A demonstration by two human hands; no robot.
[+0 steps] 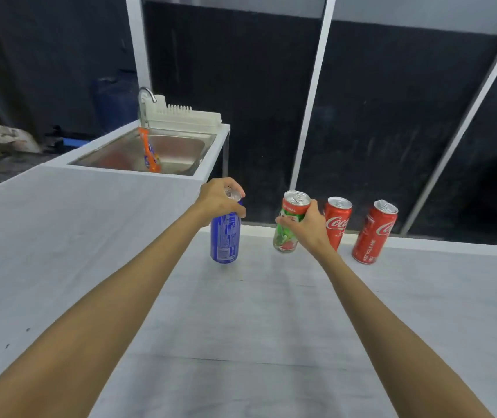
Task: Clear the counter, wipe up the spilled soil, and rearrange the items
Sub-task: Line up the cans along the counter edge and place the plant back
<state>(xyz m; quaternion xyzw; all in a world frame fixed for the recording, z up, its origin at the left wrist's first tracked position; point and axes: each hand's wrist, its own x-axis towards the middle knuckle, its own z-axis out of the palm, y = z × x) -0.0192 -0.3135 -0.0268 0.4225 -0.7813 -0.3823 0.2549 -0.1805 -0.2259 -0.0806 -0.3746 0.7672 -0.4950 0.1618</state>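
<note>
Outstretched arms — each hand (221,198) grips a can (225,236).

Two bare forearms, no sleeves, left grip (221,199) and right grip (307,223) ungloved, no rings or watch

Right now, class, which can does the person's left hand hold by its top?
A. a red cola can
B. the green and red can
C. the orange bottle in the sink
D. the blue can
D: the left hand has its grip over the top of the blue can, while the right hand holds the green and red can.
</note>
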